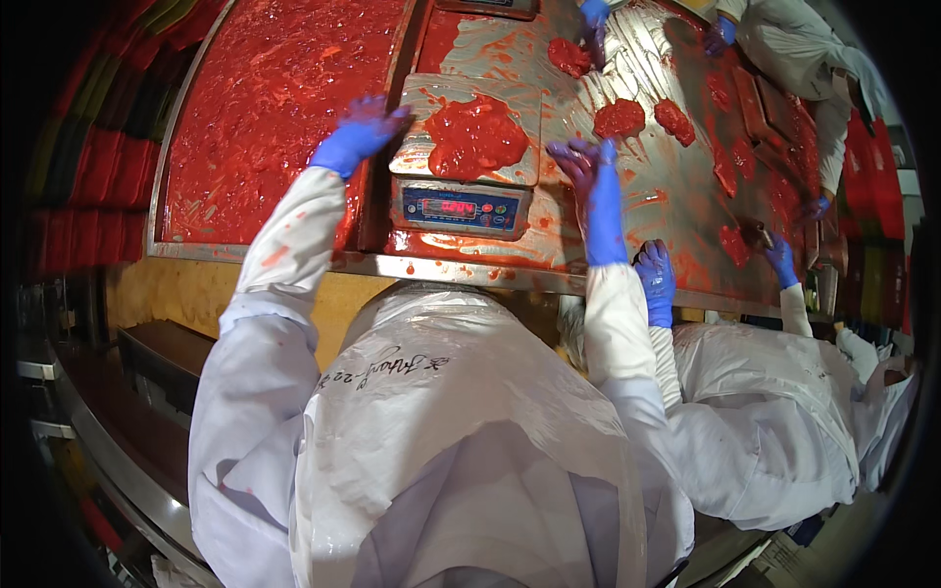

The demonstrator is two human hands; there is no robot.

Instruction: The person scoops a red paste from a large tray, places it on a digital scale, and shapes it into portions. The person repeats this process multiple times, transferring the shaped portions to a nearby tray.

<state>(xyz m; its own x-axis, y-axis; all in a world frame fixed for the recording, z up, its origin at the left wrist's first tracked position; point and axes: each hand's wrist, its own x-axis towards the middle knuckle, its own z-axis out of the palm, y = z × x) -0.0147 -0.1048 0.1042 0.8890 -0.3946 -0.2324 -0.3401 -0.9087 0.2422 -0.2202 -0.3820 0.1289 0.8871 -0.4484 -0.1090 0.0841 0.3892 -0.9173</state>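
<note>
A mound of wet red meat or roe-like material (476, 136) lies on the steel plate of a digital scale (462, 209), whose display glows red. My left hand (360, 136), in a blue glove, is over the divider just left of the scale plate; its fingers are spread and slightly blurred, with nothing seen in them. My right hand (588, 169), gloved in blue and smeared red, is to the right of the plate. Its fingers are apart and hold nothing visible. Beyond it, a red clump (619, 119) and a smaller one (674, 122) rest on the steel table.
A wide steel tray (198, 251) full of red material stands at left. Co-workers' gloved hands (654, 283) are at right and across the table (684, 294). Another scale (489, 6) stands at the far edge. Stacked red trays (114, 169) are beyond the left tray.
</note>
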